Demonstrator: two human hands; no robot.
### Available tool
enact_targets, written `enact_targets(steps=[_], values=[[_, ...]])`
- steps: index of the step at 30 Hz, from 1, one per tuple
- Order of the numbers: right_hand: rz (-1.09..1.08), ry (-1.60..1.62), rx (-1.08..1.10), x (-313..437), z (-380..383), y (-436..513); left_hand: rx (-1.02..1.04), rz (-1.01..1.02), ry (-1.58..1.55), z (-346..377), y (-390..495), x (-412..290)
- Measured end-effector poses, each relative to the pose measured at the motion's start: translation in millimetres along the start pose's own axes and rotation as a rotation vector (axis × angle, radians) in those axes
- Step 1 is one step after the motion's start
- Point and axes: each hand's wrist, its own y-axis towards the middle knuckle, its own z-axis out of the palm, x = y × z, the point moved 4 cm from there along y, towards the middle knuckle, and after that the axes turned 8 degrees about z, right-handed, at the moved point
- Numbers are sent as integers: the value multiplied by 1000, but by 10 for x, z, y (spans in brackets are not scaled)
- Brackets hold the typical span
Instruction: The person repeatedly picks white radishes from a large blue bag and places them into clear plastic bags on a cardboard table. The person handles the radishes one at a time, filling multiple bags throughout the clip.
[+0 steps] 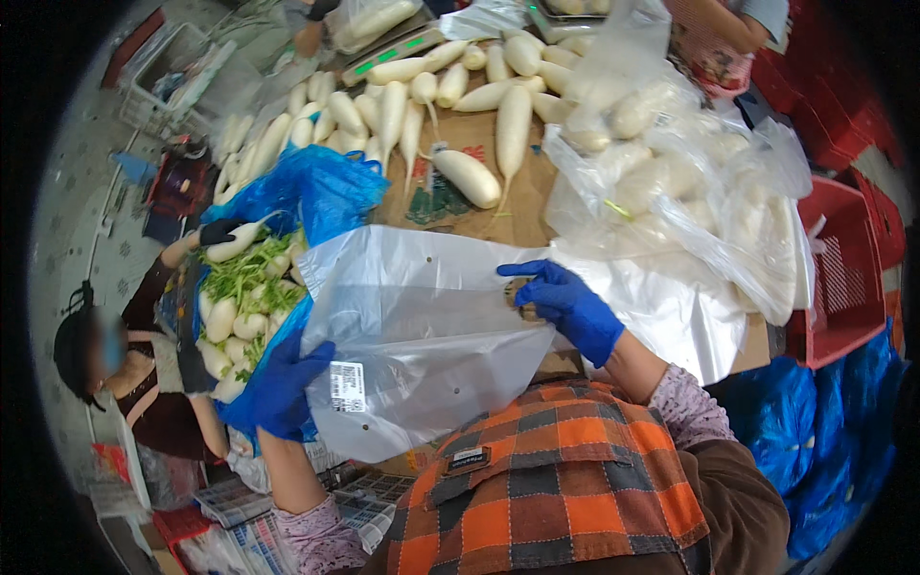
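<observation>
A translucent plastic bag [424,309] with a printed label stretches between my two blue-gloved hands. My left hand [284,392] grips its edge near the label. At the bag's other end is my right hand [564,305], its index finger extended and the other fingers curled at the bag's edge; whether they pinch it is unclear. Beyond the bag, white radishes [514,133] lie on a cardboard surface [402,208]. Left of the bag, a blue plastic sack [309,183] holds more radishes with leafy greens [248,273].
Filled clear bags [668,172] are piled at right, above flat plastic bags [647,302]. A red crate [841,273] and blue sacks [769,424] stand farther right. A co-worker's dark-gloved hand [219,232] holds a radish at left. Scales [392,54] stand at the back, near other people's arms.
</observation>
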Motion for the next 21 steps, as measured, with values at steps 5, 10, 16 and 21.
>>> enact_targets(steps=[5, 10, 16, 21], values=[[-274, -295, -78, 304, 122, 12, -303, 341, 1302, 291, -62, 202], [-318, -482, -190, 201, 71, 1, -122, 843, 882, 1332, 461, 452], [-216, -341, -291, 49, -200, -235, 244, 482, 1339, 1773, 1384, 1133], [-205, -435, -346, 69, -361, -206, 93, 680, 855, 1606, 1372, 628]])
